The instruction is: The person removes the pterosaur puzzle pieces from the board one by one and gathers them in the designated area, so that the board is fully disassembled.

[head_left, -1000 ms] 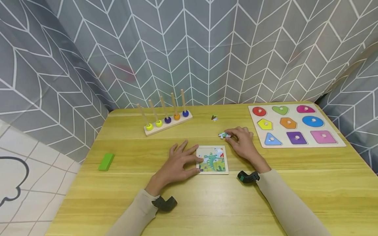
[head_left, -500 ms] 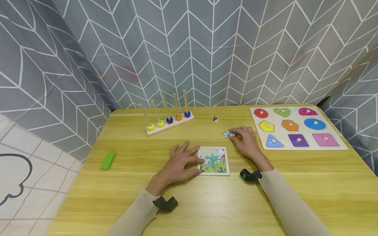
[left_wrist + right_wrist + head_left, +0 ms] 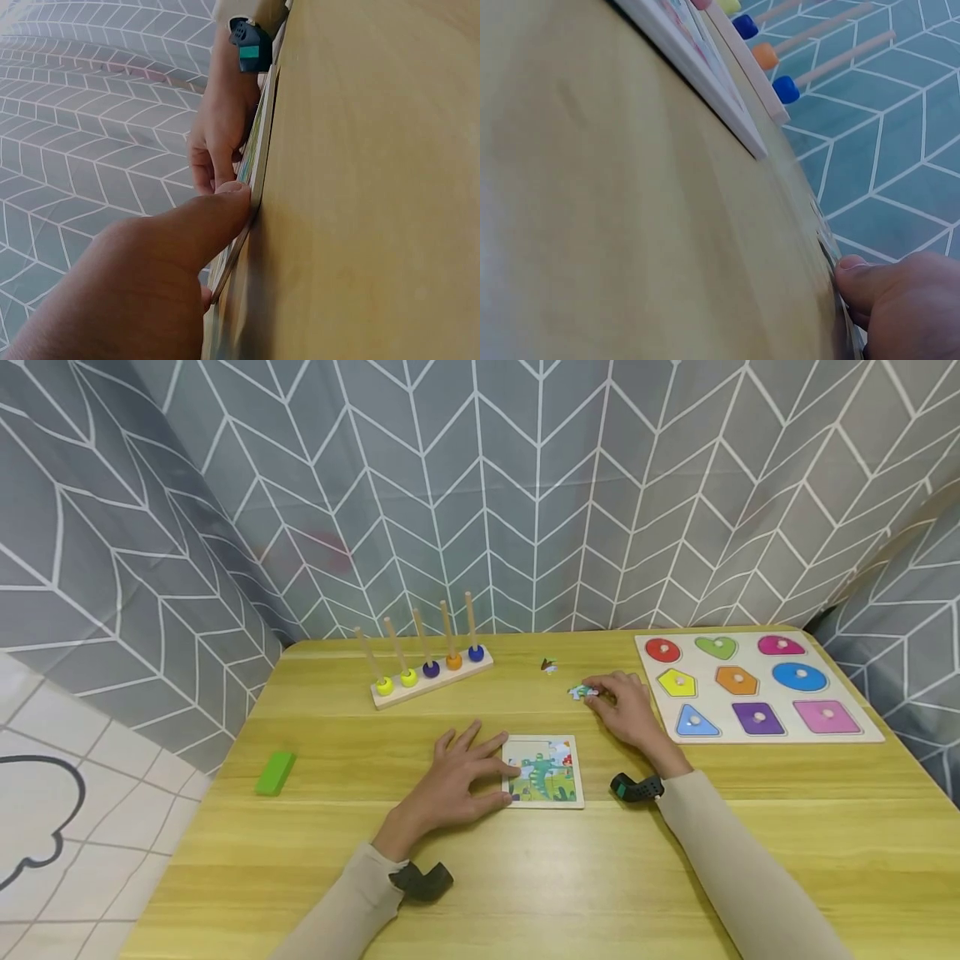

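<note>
In the head view a square dinosaur jigsaw puzzle [image 3: 551,787] in a pale wooden frame lies on the table, with a blank space at its upper left. My left hand [image 3: 461,781], fingers spread, rests at its left side; the thumb [image 3: 236,189] presses the frame's edge in the left wrist view. Beyond the board's right corner, my right hand [image 3: 628,712] pinches a blue and green puzzle piece [image 3: 579,692] low over the wood, its far part hidden by the fingers. Another small puzzle piece [image 3: 549,666] lies farther back.
A peg stand [image 3: 435,677] with coloured beads stands at the back left. At the right lies a shape board [image 3: 708,727] with knobbed pieces. A green block [image 3: 275,773] sits near the table's left side. A grey patterned curtain [image 3: 510,510] hangs behind the table.
My right hand has shifted slightly right and away from me with the puzzle piece. My left hand has stayed at the puzzle frame. The head view has shifted slightly.
</note>
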`<state>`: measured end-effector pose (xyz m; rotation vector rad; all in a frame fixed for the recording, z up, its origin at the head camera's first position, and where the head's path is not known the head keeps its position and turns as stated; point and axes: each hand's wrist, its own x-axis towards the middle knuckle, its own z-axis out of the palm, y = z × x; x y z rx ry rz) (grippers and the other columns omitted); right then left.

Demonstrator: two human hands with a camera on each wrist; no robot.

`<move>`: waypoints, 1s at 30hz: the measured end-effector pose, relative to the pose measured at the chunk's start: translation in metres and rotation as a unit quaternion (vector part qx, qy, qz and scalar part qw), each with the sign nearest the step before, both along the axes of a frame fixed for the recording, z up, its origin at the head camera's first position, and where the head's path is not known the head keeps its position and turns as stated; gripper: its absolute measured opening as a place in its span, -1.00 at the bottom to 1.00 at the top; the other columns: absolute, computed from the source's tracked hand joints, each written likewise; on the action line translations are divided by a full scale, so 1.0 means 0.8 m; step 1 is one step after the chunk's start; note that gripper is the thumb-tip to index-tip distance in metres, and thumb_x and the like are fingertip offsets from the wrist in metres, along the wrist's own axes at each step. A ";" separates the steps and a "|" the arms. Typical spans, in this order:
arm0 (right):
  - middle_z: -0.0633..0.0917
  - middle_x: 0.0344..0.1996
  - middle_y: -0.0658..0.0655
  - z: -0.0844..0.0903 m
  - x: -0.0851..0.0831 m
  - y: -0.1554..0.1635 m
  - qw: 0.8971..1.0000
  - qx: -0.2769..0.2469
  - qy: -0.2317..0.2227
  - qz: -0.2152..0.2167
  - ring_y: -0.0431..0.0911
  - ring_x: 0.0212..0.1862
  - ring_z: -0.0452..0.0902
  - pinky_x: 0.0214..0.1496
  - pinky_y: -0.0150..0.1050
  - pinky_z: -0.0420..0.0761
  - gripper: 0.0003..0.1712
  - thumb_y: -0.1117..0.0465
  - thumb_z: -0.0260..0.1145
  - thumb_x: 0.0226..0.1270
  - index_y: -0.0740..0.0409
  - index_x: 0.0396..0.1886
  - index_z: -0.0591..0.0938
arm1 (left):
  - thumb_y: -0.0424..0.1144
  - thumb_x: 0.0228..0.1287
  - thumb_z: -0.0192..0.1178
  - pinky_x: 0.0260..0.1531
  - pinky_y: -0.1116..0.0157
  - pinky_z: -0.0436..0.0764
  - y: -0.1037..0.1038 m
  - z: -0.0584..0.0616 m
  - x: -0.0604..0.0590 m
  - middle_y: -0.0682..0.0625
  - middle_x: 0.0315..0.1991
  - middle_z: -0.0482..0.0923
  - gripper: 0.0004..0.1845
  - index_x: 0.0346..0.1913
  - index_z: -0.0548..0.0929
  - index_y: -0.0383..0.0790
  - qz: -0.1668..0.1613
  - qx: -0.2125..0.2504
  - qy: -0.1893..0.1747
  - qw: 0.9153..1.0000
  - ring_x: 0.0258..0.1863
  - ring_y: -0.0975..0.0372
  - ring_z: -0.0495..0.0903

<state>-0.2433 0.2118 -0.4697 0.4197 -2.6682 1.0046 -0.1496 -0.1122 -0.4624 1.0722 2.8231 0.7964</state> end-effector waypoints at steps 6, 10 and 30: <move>0.66 -0.20 0.28 0.001 -0.011 0.003 1.000 0.009 -0.005 -0.006 0.11 -0.14 0.33 -0.09 -0.09 0.16 -0.70 0.27 0.33 0.43 0.26 0.09 0.71 | 0.18 0.35 0.22 0.50 -0.31 -0.17 0.001 -0.001 0.001 0.06 0.58 0.23 -0.63 0.16 0.69 0.29 0.000 -0.001 0.001 1.000 0.64 -0.18 -0.08; 0.66 -0.19 0.30 0.000 -0.018 0.006 1.000 0.012 -0.002 -0.010 0.12 -0.14 0.32 -0.08 -0.09 0.16 -0.70 0.29 0.31 0.44 0.28 0.10 0.70 | 0.18 0.35 0.22 0.50 -0.31 -0.18 0.002 0.001 0.001 0.06 0.59 0.22 -0.63 0.17 0.69 0.27 -0.001 -0.003 -0.005 1.000 0.64 -0.18 -0.09; 0.65 -0.10 0.33 0.005 -0.045 0.006 0.999 0.018 -0.027 -0.019 0.16 -0.07 0.32 -0.01 -0.01 0.17 -0.69 0.24 0.27 0.47 0.26 0.11 0.69 | 0.18 0.34 0.24 0.47 -0.33 -0.14 0.000 0.003 0.004 0.02 0.57 0.27 -0.63 0.14 0.71 0.27 -0.002 0.007 0.013 1.000 0.63 -0.20 -0.04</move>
